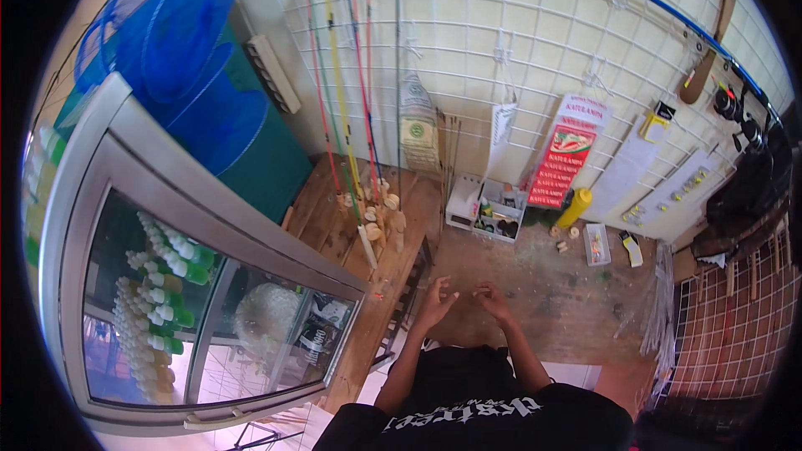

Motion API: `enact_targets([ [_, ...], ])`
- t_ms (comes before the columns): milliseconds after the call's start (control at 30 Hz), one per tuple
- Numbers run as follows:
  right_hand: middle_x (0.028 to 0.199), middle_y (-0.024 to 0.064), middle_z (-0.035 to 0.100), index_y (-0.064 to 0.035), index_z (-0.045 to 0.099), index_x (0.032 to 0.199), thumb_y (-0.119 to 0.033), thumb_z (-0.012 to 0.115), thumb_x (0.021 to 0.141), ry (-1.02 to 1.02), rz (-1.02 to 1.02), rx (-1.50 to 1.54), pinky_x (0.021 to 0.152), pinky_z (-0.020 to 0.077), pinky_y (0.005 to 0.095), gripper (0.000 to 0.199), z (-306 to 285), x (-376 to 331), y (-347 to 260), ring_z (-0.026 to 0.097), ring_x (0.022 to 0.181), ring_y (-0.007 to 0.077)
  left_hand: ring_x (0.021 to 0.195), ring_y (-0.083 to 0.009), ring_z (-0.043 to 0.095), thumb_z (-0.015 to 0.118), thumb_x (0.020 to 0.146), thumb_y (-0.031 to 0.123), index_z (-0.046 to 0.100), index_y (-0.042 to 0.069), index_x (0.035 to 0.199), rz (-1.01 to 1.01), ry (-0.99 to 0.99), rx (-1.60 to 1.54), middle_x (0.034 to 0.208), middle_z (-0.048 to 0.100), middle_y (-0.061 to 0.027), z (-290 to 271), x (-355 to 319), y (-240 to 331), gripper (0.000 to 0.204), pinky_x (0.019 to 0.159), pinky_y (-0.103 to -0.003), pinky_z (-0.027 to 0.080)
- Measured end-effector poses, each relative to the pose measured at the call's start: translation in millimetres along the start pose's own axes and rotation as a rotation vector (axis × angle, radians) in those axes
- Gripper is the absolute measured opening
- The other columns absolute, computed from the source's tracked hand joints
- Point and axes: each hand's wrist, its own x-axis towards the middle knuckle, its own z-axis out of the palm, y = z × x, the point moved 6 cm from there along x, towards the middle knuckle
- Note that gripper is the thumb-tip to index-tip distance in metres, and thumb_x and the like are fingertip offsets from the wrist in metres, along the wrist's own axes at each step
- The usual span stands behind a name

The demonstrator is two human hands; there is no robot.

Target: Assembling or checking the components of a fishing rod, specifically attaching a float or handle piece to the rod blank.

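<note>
My left hand [437, 301] hovers at the near edge of the wooden workbench [535, 292], its curled fingers apart and nothing visible between them. A short gap to the right, my right hand [493, 300] faces it in a similar loose curve, also with nothing to be seen in it. The two hands do not touch. Bare bench top lies just beyond them. Any very thin item at the fingertips would be too small to make out.
Thin coloured fishing rods [359, 108] stand left of the bench. At the back are a white organizer box [493, 225], a yellow bottle [575, 208] and a small white tray [596, 245]. A glass display cabinet [209, 284] fills the left. Wire grid covers the wall.
</note>
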Motion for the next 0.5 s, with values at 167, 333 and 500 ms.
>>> enact_targets([
  [167,0.078,0.0029,0.057,-0.0098,0.052,0.115,-0.021,0.064,0.083,0.135,0.129,0.110,0.059,0.0480,0.0286,0.036,-51.2,-38.9,60.9,0.056,0.067,0.0116,0.106,-0.0282,0.055,0.068,0.079,0.020,0.048,0.007,0.122,-0.006,-0.044,0.105,0.109,0.058,-0.0167,29.0,0.1,-15.1,0.050,0.085,-0.037,0.046],
  [333,0.078,0.0035,0.057,-0.0080,0.055,0.111,-0.016,0.062,0.082,0.246,0.050,-0.077,0.059,0.0471,0.0274,0.030,-94.0,-36.7,115.4,0.056,0.069,0.0117,0.102,-0.0299,0.057,0.066,0.079,0.017,0.054,0.004,0.113,0.140,0.115,0.140,0.107,0.059,-0.0169,18.0,62.5,32.5,0.038,0.086,-0.037,0.045],
  [500,0.078,0.0041,0.058,-0.0058,0.058,0.104,-0.014,0.062,0.082,0.222,-0.217,-0.098,0.060,0.0466,0.0259,0.023,-86.2,-41.7,96.9,0.055,0.068,0.0121,0.082,-0.0257,0.062,0.062,0.081,0.012,0.059,0.003,0.104,0.190,0.291,0.111,0.088,0.064,-0.0158,-16.2,131.6,65.8,0.026,0.073,-0.034,0.047],
])
